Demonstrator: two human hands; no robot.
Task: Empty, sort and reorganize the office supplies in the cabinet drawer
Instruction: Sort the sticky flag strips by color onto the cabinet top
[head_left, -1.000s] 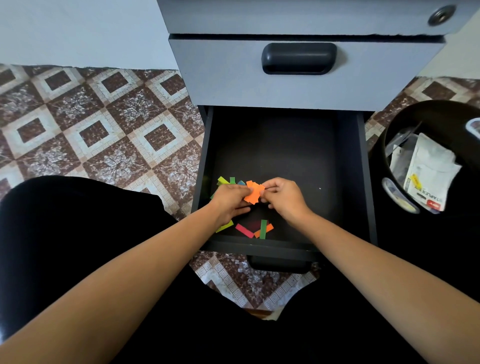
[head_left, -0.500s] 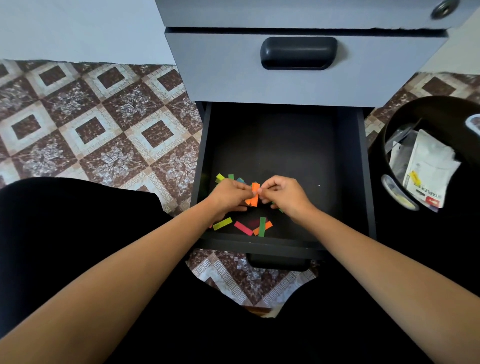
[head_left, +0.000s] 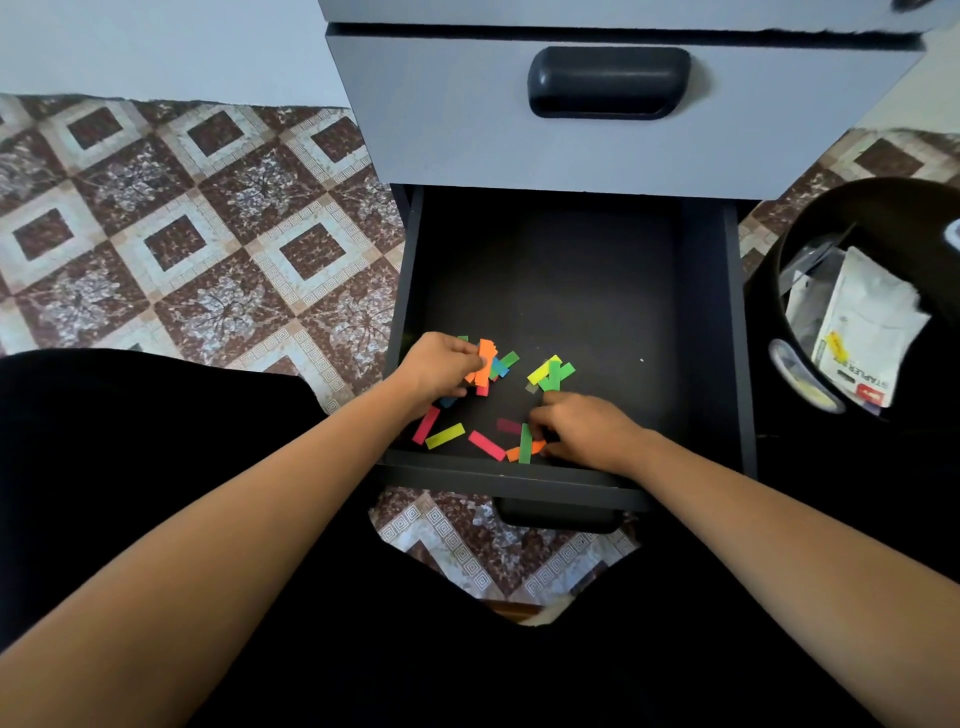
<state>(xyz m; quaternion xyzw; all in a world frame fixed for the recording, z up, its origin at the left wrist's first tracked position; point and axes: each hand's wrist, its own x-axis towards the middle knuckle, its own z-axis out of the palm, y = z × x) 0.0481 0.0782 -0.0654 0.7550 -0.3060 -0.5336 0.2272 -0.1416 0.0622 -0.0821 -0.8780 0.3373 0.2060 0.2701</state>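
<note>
While left hand (head_left: 441, 371) pinches orange strips (head_left: 487, 359), right hand (head_left: 587, 431) perhaps pinches one green strip (head_left: 525, 446); two pink strips (head_left: 487, 446) loose.

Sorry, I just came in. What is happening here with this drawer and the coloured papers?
A person sits before the open drawer of a grey cabinet, gathering coloured paper strips. The left hand holds a bunch of strips, orange on top. The right hand reaches to loose strips by the front wall; whether it pinches one is unclear. More lie scattered on the drawer floor. A black bin with packets stands at the right.
</note>
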